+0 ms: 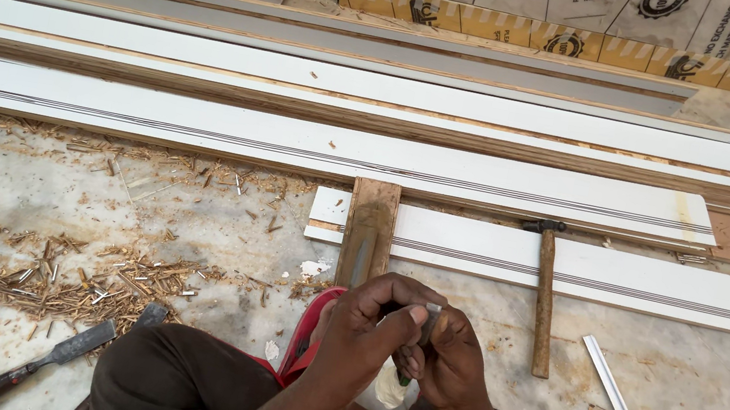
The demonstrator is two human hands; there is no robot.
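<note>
My left hand (369, 329) and my right hand (450, 360) are pressed together over my lap, both closed around a small tool (430, 323). A grey metal end of it shows between the fingers and a green tip pokes out underneath; the rest is hidden by my fingers. Just beyond my hands a wooden hand plane (368, 233) lies on the floor, its far end resting on a short white board (649, 280). A hammer (544, 304) with a wooden handle lies across that board to the right.
Long white laminated boards (297, 139) are stacked along the far side. A chisel (53, 356) lies at lower left among wood shavings (46, 280). A thin white strip (618, 404) lies at right. A red slipper (304, 333) sits by my knee. Cartons line the back wall.
</note>
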